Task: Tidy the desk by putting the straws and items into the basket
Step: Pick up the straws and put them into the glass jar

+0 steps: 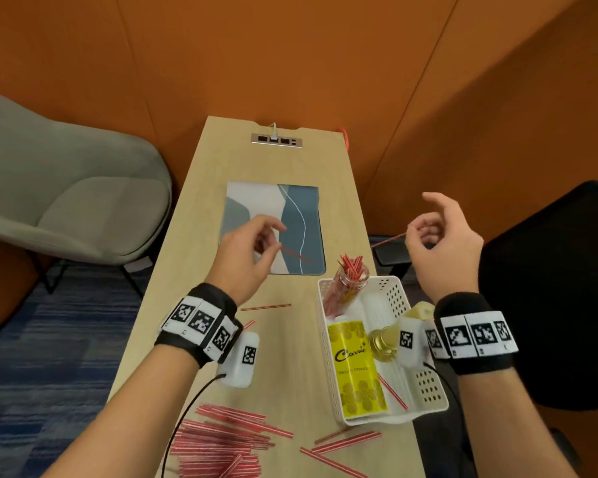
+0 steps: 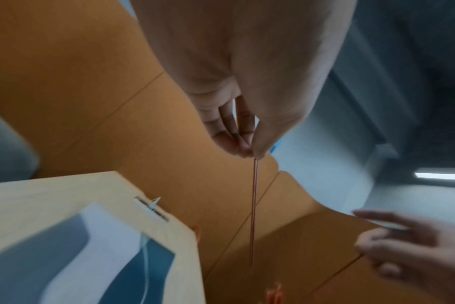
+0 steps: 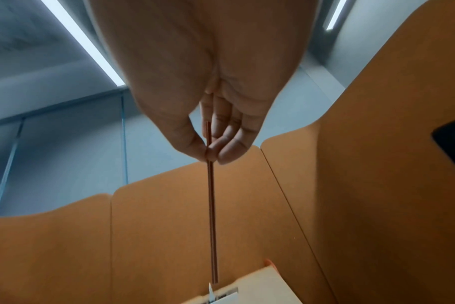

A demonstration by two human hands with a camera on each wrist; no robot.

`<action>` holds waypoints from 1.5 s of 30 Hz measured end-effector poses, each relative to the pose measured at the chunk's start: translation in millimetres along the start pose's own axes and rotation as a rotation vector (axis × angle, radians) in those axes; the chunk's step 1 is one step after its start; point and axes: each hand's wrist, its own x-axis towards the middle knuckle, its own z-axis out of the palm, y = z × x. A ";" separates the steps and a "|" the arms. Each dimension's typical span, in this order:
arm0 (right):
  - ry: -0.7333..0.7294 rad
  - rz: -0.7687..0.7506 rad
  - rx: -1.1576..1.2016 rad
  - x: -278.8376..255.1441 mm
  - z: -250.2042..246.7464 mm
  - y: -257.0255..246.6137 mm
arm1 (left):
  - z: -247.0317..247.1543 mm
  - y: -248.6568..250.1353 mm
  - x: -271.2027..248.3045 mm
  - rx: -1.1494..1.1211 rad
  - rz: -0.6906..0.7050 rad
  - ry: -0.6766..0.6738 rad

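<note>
Each grip pinched one thin red-and-white striped paper straw, the left hand (image 1: 247,251) its straw (image 1: 296,254) and the right hand (image 1: 441,241) its straw (image 1: 387,240), both above the glass jar (image 1: 351,281) in the white perforated plastic basket (image 1: 399,298), so either long free end below a grip could have missed that crowded mouth and dropped onto the surface (image 1: 280,343).

Bare counter (image 1: 283,157) strip btwn mat (image 1: 273,225) and basket (image 1: 325,336), w/ one stray straw (image 1: 266,307) across it. Basket mouth crowded: jar of straws (image 1: 349,277), yellow bottle (image 1: 356,367), gold-capped bottle (image 1: 382,341). Near edge blocked by straw pile (image 1: 221,443). Orange walls (image 1: 290,63) close behind and to the right.
</note>
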 end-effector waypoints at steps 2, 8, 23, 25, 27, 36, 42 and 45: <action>-0.062 0.027 -0.048 6.3 8.7 15.4 | 0.3 24.0 14.3 -0.003 0.058 -0.012; -0.363 0.167 -0.212 -13.8 38.9 52.9 | 8.0 73.6 49.2 0.094 0.181 -0.123; -0.853 0.323 0.020 -203.5 70.3 66.3 | 106.7 81.1 99.8 0.387 0.188 -0.609; -0.889 0.307 0.016 -206.3 74.4 64.7 | 119.0 72.1 94.3 0.431 0.187 -0.654; -0.922 0.293 -0.019 -205.8 79.5 64.0 | 127.1 59.8 86.7 0.480 0.199 -0.653; -0.911 0.246 -0.142 -160.2 164.2 77.9 | 55.8 -47.5 32.3 0.155 -0.200 -0.118; -0.826 0.320 -0.280 -135.7 234.7 88.9 | 18.9 -154.8 -76.8 0.215 -0.773 -0.018; -0.823 0.341 -0.330 -136.0 247.6 98.8 | 22.2 -179.0 -121.8 0.172 -0.911 -0.045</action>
